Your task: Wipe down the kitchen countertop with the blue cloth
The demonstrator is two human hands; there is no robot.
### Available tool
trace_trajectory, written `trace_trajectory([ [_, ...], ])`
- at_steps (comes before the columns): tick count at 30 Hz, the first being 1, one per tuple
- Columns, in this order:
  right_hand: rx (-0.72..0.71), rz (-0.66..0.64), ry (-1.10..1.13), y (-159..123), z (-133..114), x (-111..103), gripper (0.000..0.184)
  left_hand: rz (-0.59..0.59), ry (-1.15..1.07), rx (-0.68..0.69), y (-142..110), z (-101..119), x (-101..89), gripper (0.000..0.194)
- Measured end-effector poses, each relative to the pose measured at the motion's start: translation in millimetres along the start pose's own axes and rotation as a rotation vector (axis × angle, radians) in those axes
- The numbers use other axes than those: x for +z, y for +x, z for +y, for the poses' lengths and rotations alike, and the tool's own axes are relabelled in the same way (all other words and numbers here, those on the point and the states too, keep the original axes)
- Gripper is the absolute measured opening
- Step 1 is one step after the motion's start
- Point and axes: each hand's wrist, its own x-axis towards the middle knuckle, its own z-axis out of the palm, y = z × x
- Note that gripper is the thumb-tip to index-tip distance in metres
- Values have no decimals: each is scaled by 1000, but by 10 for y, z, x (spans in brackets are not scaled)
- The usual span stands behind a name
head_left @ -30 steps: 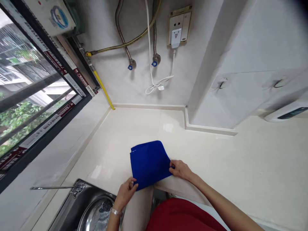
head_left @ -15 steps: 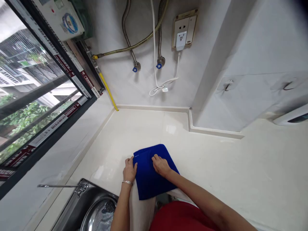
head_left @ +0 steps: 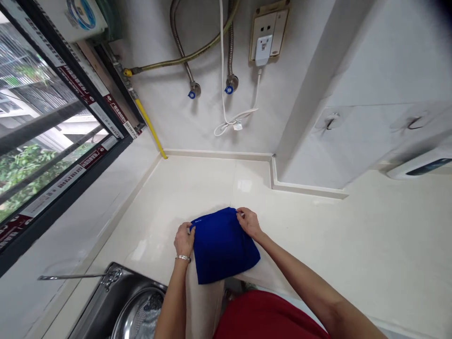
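Note:
A folded blue cloth (head_left: 221, 247) lies flat on the cream countertop (head_left: 318, 245), its near edge hanging a little over the front. My left hand (head_left: 184, 239) pinches the cloth's far left corner. My right hand (head_left: 249, 222) pinches the far right corner. Both hands have fingers closed on the fabric. A thin bracelet sits on my left wrist.
A steel sink (head_left: 120, 306) with a tap (head_left: 74, 277) sits at the near left. A window (head_left: 42, 127) runs along the left. On the back wall are hoses with blue valves (head_left: 192, 92), a socket with a white plug (head_left: 263, 44) and a cable. Two wall hooks (head_left: 330, 123) hang at the right.
Both hands moved from the cloth's near corners up to its far corners. The cloth now lies a bit closer to me and looks folded smaller.

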Motion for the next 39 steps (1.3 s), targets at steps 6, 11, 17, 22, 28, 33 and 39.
trace_trajectory([
  [6,-492,-143,77,-725,218,-463,35,-121,-126,235,-590,-66,-84,36],
  [11,-633,-420,42,-1331,521,-777,40,-389,-73,628,-1387,-330,-90,43],
  [17,-530,-475,44,-1324,608,-712,32,-383,-72,540,-1433,-481,-31,22],
  [22,-401,-515,86,-1087,447,-743,37,-458,-64,504,-1221,-348,-221,25],
  [28,-399,-286,130,-273,99,-726,33,-229,-97,416,-549,-34,-523,26],
  [33,-153,5,108,169,58,-484,41,43,-46,290,-99,217,-379,44],
  [39,-184,110,-106,-430,523,-283,44,-86,54,404,-336,533,384,48],
])
